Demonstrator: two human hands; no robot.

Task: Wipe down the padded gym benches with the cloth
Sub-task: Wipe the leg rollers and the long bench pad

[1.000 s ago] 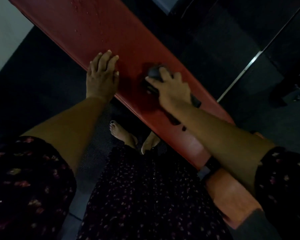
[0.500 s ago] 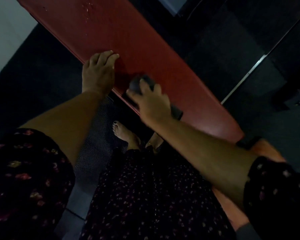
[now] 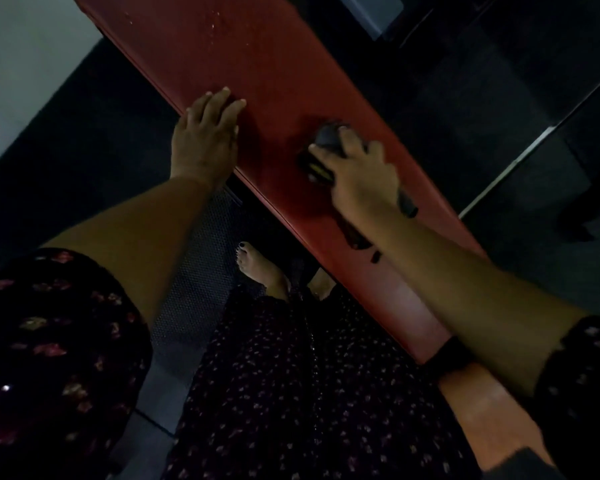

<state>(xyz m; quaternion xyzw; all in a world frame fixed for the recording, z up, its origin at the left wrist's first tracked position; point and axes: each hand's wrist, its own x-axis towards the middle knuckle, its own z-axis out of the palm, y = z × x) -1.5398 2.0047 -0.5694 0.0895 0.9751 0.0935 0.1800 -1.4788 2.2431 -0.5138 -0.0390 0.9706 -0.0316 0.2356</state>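
Head view: the red padded bench runs diagonally over dark floor; the left hand lies flat on its near edge, fingers straight and holding nothing; the right hand grips a bunched dark cloth, fingers curled over it, pressing it mid-pad; droplets glisten farther up.

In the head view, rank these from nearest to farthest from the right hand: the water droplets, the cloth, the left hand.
1. cloth: bunched on the bench pad, held under the right hand.
2. left hand: flat on the near edge of the pad, off to the left.
3. water droplets: on the pad's far stretch, beyond both hands.
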